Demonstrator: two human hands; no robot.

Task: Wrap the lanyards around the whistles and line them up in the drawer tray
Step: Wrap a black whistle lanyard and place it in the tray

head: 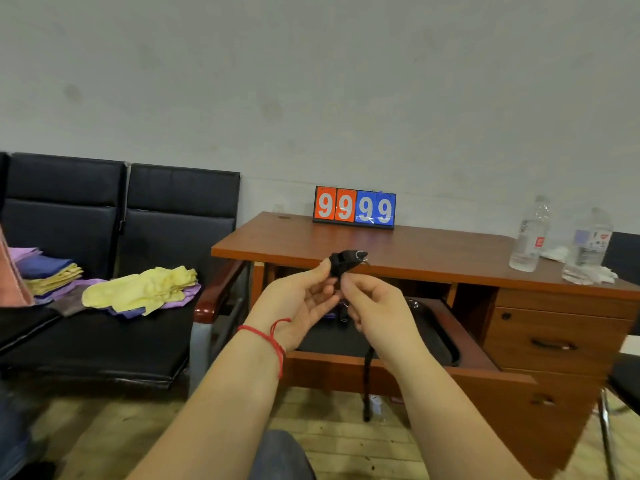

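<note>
Whistle [347,260] held up over bench front edge, long way lying left to right. Left hand [300,306] fingers pinch whistle. Right hand [375,306] fingers pinch lanyard [367,382], hanging down below. Tray [433,337] in open drawer underneath.

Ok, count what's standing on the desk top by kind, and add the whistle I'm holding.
Water bottles: 2, one nearer the middle and one at the right end
Flip scoreboard: 1
Black whistle, held between the left hand and the right hand above the desk: 1
Total: 4
</note>
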